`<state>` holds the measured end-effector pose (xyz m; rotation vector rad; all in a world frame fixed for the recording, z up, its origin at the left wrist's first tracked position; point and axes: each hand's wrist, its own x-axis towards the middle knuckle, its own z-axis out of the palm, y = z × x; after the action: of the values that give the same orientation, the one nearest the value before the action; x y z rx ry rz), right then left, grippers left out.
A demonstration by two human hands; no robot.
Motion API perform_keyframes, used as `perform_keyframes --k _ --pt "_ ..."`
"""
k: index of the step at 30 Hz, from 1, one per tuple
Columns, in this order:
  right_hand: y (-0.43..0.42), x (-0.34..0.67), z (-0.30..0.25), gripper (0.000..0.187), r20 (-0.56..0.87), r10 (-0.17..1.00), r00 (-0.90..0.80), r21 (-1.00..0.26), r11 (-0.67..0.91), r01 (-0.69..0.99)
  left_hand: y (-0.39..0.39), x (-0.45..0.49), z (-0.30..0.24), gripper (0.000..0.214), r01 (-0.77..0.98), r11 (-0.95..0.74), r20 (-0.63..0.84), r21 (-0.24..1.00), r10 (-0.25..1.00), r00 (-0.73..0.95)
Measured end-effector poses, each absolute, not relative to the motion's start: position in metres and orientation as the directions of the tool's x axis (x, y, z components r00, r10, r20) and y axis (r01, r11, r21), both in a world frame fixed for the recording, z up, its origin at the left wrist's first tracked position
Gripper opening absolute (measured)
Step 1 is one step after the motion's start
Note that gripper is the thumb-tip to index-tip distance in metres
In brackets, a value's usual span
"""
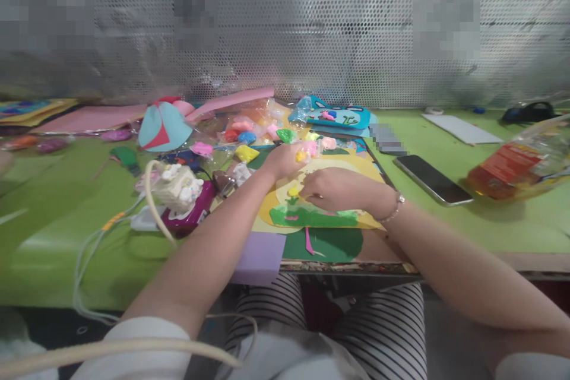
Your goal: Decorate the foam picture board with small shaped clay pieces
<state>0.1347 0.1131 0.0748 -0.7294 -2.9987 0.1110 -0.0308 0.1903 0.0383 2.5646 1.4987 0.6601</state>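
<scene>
While LH (285,161) extends fwd, RH (330,189) curls inward.

Can't really see what my right hand (329,189) is pinching, if anything. Its fingertips are curled out of sight, and the hand covers part of the painted picture (320,217). Left hand (284,160) is no better: can't tell if it's gripping the yellow packet (301,156) or just touching it. The bottle (507,169) runs off the right edge, label too blurry to read. The cream cable (133,347) gets chopped at the left edge. The grey thing (387,138) by the phone (431,180) is all pixelated.
</scene>
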Motion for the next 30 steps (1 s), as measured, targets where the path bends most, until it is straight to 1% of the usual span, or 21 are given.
perform_keyframes --k 4,6,8,13,20,27,30 --pt "0.105 0.134 0.082 0.024 -0.092 0.485 -0.870 -0.006 0.873 0.487 0.189 -0.031 0.038 0.035 0.805 -0.508 0.315 0.307 0.852 0.417" --pt "0.100 0.132 0.083 0.024 -0.151 0.506 -0.849 0.012 0.860 0.511 0.187 -0.031 0.038 0.037 0.807 -0.497 0.311 0.319 0.859 0.406" --pt "0.097 0.131 0.082 0.025 -0.178 0.525 -0.833 0.020 0.848 0.530 0.186 -0.031 0.039 0.039 0.806 -0.491 0.309 0.330 0.863 0.399" --pt "0.097 0.129 0.077 0.027 -0.196 0.526 -0.827 0.015 0.845 0.534 0.185 -0.030 0.040 0.043 0.808 -0.483 0.301 0.338 0.869 0.393" --pt "0.096 0.129 0.073 0.029 -0.170 0.539 -0.825 0.078 0.842 0.534 0.187 -0.029 0.038 0.030 0.819 -0.488 0.261 0.302 0.868 0.421" --pt "0.094 0.130 0.078 0.034 -0.136 0.571 -0.810 0.105 0.821 0.561 0.186 -0.028 0.039 0.026 0.807 -0.498 0.257 0.317 0.864 0.432" --pt "0.092 0.130 0.077 0.042 -0.124 0.599 -0.791 0.124 0.800 0.587 0.187 -0.028 0.039 0.025 0.813 -0.495 0.256 0.308 0.866 0.430"
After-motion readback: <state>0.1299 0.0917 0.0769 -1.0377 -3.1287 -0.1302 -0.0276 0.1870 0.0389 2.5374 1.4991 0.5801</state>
